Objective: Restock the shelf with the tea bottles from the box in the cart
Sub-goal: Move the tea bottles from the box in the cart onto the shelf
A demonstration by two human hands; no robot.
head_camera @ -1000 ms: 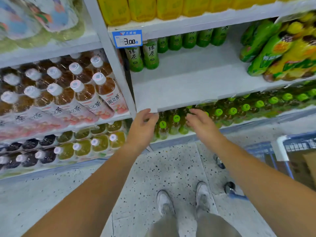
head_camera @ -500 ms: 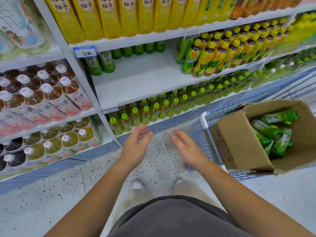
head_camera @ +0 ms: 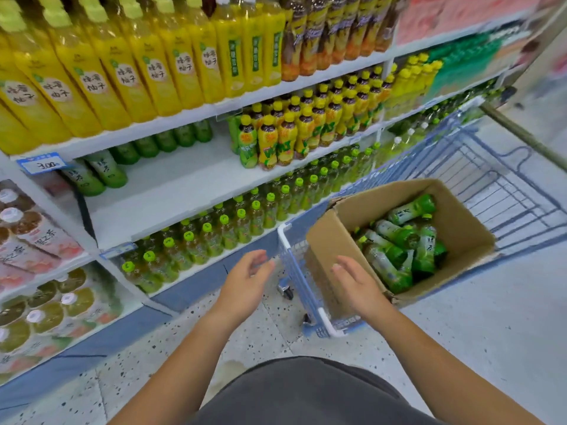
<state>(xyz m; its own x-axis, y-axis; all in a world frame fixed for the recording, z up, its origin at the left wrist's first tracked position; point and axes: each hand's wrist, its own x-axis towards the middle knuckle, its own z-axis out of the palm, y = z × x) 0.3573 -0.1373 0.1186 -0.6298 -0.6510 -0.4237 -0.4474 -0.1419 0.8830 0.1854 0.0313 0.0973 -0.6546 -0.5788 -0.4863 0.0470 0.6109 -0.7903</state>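
An open cardboard box (head_camera: 334,240) sits in a blue wire cart (head_camera: 491,179) at the right, with several green tea bottles (head_camera: 399,243) lying loose inside. The white middle shelf (head_camera: 184,191) is mostly bare, with a few green tea bottles (head_camera: 104,173) standing along its back and left. My left hand (head_camera: 245,280) hovers empty, fingers apart, over the floor just left of the cart's end. My right hand (head_camera: 357,283) is empty too, fingers spread, in front of the box's near wall.
Yellow drink bottles (head_camera: 122,72) fill the top shelf, and yellow-capped bottles (head_camera: 306,130) crowd the right of the middle shelf. Green-capped bottles (head_camera: 214,231) line the shelf below. The cart's caster (head_camera: 285,289) rests on the speckled floor (head_camera: 260,329).
My view has swung right from the shelf to the cart and box. Both hands drew back from the shelf edge and moved right, the right hand now at the box.
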